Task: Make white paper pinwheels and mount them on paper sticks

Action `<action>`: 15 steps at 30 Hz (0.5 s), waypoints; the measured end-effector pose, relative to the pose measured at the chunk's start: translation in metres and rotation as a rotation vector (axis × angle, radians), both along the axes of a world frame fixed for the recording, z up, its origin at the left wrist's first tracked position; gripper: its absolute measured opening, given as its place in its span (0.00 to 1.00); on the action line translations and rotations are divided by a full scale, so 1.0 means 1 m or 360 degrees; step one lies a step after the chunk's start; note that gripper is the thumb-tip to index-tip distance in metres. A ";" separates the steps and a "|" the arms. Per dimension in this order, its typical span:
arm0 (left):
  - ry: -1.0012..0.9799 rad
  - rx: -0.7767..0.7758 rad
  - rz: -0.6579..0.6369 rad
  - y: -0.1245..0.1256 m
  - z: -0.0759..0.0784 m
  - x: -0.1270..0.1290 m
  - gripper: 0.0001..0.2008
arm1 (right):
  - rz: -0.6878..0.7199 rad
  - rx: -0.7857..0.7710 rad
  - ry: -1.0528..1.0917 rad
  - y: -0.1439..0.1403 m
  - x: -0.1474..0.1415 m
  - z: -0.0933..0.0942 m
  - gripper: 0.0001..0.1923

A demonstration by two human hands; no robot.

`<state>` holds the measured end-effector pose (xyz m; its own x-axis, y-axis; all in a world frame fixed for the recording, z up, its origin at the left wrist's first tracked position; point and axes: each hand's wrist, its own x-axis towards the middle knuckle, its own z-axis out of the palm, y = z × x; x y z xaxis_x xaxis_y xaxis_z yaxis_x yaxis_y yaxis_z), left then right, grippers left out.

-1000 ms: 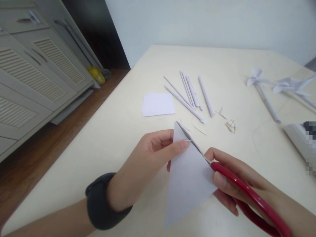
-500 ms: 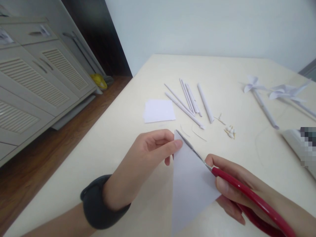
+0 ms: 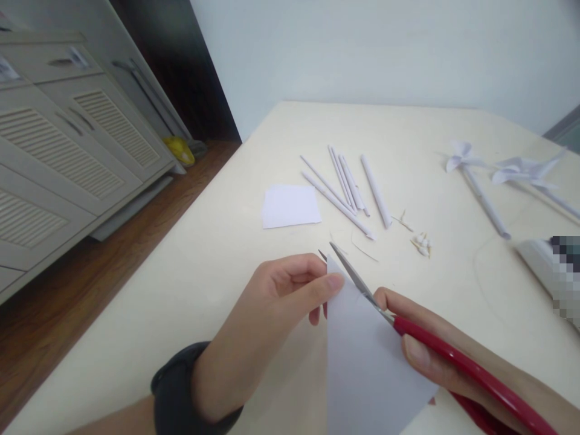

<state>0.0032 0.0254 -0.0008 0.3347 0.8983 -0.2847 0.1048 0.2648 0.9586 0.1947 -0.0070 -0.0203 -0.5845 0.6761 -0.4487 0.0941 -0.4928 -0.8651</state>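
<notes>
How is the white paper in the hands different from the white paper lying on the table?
The held paper is a folded triangle, lifted off the table, pinched by the left hand and meeting the scissors. The square paper lies flat on the table, untouched. Both are plain white.

Soft, even daylight fills the scene, bright without harsh glare. The pale table [image 3: 217, 254] and the wall [image 3: 385, 48] reflect it evenly; the wall looks slightly bluish. Shadows are faint and diffuse, just a soft grey under the left hand [image 3: 276, 308] and the paper [image 3: 367, 356]. The doorway [image 3: 172, 66] is dark, nearly black. Wide-angle distortion bends the cabinet [image 3: 58, 139] lines at the left edge. Focus is mildly soft overall, and a pixelated patch [image 3: 566, 272] sits at the right edge
</notes>
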 end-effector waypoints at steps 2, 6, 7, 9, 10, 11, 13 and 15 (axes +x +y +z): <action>-0.0003 -0.0008 0.0000 0.000 0.000 0.000 0.13 | -0.0015 -0.0007 0.0000 -0.001 -0.001 0.000 0.25; 0.0010 -0.0039 0.0000 0.000 0.001 0.000 0.13 | -0.0032 -0.0067 -0.0008 -0.003 -0.003 0.000 0.25; 0.0011 -0.0040 0.0005 -0.001 0.001 0.000 0.13 | -0.0037 -0.0072 -0.0017 -0.003 -0.004 0.000 0.25; 0.0008 -0.0047 0.0007 -0.002 0.000 0.000 0.13 | -0.0052 -0.0073 -0.0035 -0.004 -0.005 0.001 0.25; 0.0004 -0.0054 0.0004 -0.003 -0.001 0.000 0.13 | -0.0056 -0.0072 -0.0040 -0.004 -0.005 0.002 0.25; 0.0001 -0.0064 0.0002 -0.003 -0.001 0.000 0.13 | -0.0057 -0.0071 -0.0045 -0.004 -0.005 0.004 0.24; -0.0011 -0.0081 -0.0002 -0.003 -0.002 -0.001 0.12 | -0.0063 -0.0078 -0.0074 -0.004 -0.006 0.007 0.24; -0.0014 -0.0083 -0.0021 -0.002 -0.002 -0.001 0.12 | -0.0097 -0.0091 -0.0148 -0.003 -0.007 0.011 0.23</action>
